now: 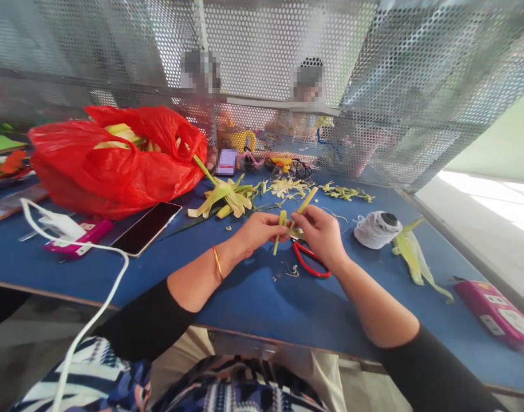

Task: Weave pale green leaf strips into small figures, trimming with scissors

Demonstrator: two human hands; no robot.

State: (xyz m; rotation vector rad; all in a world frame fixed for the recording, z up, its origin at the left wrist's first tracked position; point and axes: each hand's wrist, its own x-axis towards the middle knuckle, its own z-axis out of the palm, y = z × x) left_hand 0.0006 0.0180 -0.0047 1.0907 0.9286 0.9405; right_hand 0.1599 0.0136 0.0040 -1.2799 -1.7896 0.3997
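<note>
Near the middle of the blue table (253, 297), my left hand (264, 232) pinches a narrow green strip (280, 232) that stands nearly upright between thumb and fingers. Close beside it on the right, my right hand (316, 229) grips a yellow-green husk strip (307, 201) that slants up to the right. The fingertips of both hands are almost touching. Red-handled scissors (310, 264) lie below my right hand, which partly hides their blades. Behind my left hand is a bunch of pale husk leaves (227, 197). Small cut pieces (287, 187) are scattered beyond the hands.
A red plastic bag (128, 177) with husks fills the left, near a black phone (149, 229), a magenta power strip (83, 237) and a white cable (109, 297). At right are a white thread spool (377, 230), loose husks (410, 254) and a pink case (496, 309). People sit behind the perforated screen (262, 63).
</note>
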